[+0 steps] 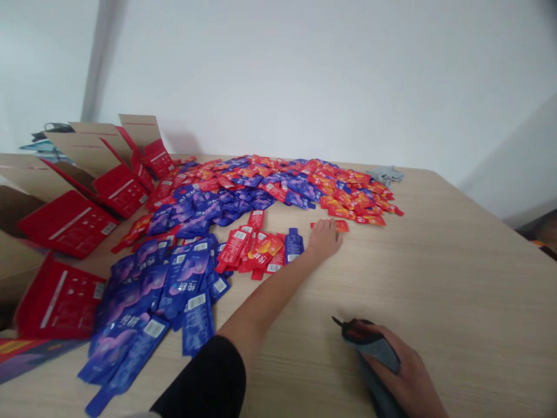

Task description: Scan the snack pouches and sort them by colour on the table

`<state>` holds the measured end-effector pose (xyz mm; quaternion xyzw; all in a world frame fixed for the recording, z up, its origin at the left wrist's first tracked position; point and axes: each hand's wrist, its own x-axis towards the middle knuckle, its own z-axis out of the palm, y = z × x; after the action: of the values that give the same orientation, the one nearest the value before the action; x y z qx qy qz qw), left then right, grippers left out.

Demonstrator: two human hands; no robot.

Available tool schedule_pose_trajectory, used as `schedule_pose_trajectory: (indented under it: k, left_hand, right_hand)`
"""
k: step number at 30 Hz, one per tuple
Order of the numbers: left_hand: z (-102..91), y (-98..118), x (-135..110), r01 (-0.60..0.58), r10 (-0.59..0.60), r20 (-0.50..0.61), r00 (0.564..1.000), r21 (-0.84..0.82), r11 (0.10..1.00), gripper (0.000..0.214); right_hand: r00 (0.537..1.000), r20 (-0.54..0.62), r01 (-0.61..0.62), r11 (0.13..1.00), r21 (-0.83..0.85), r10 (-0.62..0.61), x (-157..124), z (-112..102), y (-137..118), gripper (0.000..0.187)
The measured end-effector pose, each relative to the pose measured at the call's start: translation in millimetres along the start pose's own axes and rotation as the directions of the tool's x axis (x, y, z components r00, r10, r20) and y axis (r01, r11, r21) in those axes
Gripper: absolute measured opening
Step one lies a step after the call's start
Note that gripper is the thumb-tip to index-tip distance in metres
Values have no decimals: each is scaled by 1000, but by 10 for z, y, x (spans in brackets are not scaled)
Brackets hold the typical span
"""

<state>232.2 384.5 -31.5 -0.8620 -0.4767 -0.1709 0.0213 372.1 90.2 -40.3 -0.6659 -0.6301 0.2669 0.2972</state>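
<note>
My left hand [325, 239] reaches forward over the table, its fingers curled down onto a red and orange sachet [342, 226] that lies flat. Just left of that hand is a single blue sachet [293, 246], beside a small heap of red sachets [248, 249]. Near the front edge, my right hand [411, 368] is wrapped round a grey and black object [378, 348] with a thin dark tip; its exact kind is unclear. A pile of blue sachets [187, 278] lies left of my left forearm.
Open red cartons [69, 223] with raised brown flaps stand in a row along the left. A long mixed heap of red and blue sachets [261, 180] runs along the back, before a white wall. A grey cloth [386, 173] lies at its right end on the wooden table [456, 261].
</note>
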Motion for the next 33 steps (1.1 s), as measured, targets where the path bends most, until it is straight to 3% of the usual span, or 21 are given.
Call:
schedule_pose_trajectory:
  k: [4,8,11,13,14,16,18,20,22,24,26,30,33]
  left_hand:
    - [-261,232,-662,-78,77,84,993,4,997,36]
    - [-557,426,-1522,-141,141,173,975,-12,990,23]
    - [-858,436,-2139,-199,203,227,952,-43,979,15]
    - [-1081,355,-2473,-214,232,244,942,-99,972,21]
    - [-1185,294,-2616,-187,223,238,945,-166,968,27]
    - [-1352,150,-2872,-21,120,214,969,-415,910,38]
    - [-1436,11,-3116,179,-26,244,969,-632,754,42]
    - [-1445,-89,-3363,322,-126,310,942,-733,599,46]
    - [-1422,-137,-3600,376,-161,346,924,-760,530,50]
    - [-1416,-135,-3796,354,-165,319,933,-738,574,54]
    - [-1451,-95,-3940,287,-142,265,954,-665,690,58]
    - [-1576,27,-4148,140,-60,215,975,-381,914,68]
    - [-1622,88,-4349,63,-20,211,977,-200,978,74]
  right_hand:
    - [999,-33,-33,999,35,34,-6,-29,-9,46]
    - [990,-108,-77,994,81,85,-18,-70,-47,47]
    - [984,-139,-95,991,97,108,-38,-98,-72,49]
    - [979,-164,-105,988,116,123,-57,-110,-75,51]
    - [973,-185,-113,985,133,137,-68,-115,-72,51]
    - [959,-224,-129,973,190,171,-88,-125,-60,51]
    - [944,-259,-134,956,262,203,-105,-135,-47,51]
    - [930,-292,-130,942,308,224,-118,-143,-39,52]
    - [921,-315,-131,942,308,230,-128,-147,-37,54]
    - [926,-306,-134,949,285,222,-137,-144,-40,56]
    - [934,-290,-134,958,254,208,-147,-136,-45,56]
    - [934,-297,-137,965,223,201,-159,-118,-58,53]
    - [935,-308,-110,970,217,175,-159,-104,-70,49]
